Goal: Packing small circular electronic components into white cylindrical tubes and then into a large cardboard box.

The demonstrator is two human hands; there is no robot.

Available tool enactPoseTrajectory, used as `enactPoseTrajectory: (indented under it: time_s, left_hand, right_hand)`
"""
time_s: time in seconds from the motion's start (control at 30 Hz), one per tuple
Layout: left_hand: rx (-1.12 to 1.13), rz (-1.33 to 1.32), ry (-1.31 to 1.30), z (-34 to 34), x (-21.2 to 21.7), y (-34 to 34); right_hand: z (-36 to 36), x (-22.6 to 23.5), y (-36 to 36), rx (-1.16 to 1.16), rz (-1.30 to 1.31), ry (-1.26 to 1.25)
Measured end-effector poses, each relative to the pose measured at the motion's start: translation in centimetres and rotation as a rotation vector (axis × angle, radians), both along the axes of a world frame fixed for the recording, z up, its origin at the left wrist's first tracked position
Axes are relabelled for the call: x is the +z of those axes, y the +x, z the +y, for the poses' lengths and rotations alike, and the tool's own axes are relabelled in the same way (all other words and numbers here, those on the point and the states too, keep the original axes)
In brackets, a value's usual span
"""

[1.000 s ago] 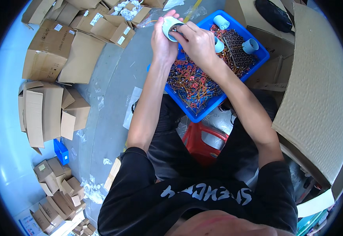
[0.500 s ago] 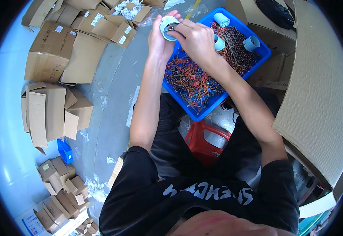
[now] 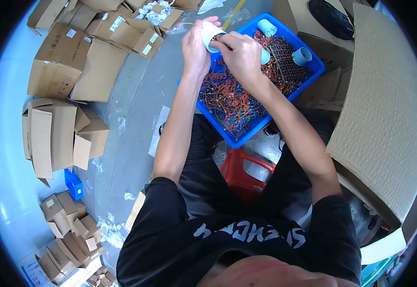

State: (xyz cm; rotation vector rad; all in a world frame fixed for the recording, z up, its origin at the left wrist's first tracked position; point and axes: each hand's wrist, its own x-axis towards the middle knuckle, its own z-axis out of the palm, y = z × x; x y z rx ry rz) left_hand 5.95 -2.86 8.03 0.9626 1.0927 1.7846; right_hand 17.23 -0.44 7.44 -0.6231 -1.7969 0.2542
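Observation:
My left hand is wrapped round a pale blue-white tube, held tilted above the far left edge of a blue plastic bin. At the tube's mouth are the pinched fingertips of my right hand, partly inside it; what they grip is too small to make out. Below lie tangled orange and red wired parts. Rows of small dark round pieces fill the bin's right side. Similar tubes lie there: one at the far corner, one at the right, and one partly behind my right hand.
A red plastic stool stands between my legs, under the bin's near corner. Close on my right rises a large cardboard sheet. Open cardboard boxes line the left wall, with a small blue bin among them. Plastic scraps litter the floor.
The tube has tipped, so its mouth now faces toward my right hand and more of its outer side shows. My right fingers stay at the mouth. The whole view has shifted slightly.

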Motion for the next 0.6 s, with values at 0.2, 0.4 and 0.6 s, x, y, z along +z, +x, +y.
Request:
enactPoseTrajectory:
  time_s: [0.2, 0.4, 0.6]
  left_hand:
    - [-0.013, -0.013, 0.030, -0.2, 0.1, -0.6]
    - [-0.064, -0.227, -0.042, 0.2, -0.7, -0.3]
    - [-0.069, -0.157, -0.016, -0.2, -0.8, -0.5]
  right_hand:
    - [0.1, 0.1, -0.4, 0.069, 0.045, 0.012]
    - [0.5, 0.2, -0.4, -0.015, -0.067, -0.073]
    - [1.3, 0.4, 0.4, -0.084, -0.119, -0.161]
